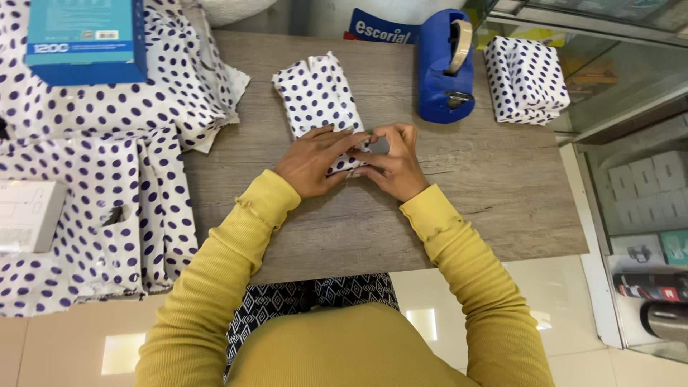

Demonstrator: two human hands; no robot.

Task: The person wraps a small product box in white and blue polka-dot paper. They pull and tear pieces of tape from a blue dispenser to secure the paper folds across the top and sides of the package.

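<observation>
Half-wrapped parcel (320,100) in white paper with dark-blue dots, lying near desk (466,186) centre. Long axis running roughly 11 to 5 o'clock, near end toward the body, far end with loose flaps still open at 11 to 12.

Left hand (314,159) laid flat over the near end, fingers pointing toward 2 o'clock, pressing paper down — grip spread, not closed round anything. Right hand (393,163) just beside it at 3 o'clock, fingertips (374,137) pinched together on the paper fold at the parcel's near right corner. Hands touching or nearly so at the fingertips; cannot tell which.

Parcel body extending away from both hands toward 11 to 12 o'clock; left hand covering more of it, so nearer.

Blue tape dispenser (444,68) at 1 o'clock, well apart from the hands, nearer the right. Finished dotted parcel (527,79) beyond it at 2. Loose dotted wrapping paper (93,179) spread at 9 o'clock, blue box (86,39) on top — white box (29,215) at the far left edge.
</observation>
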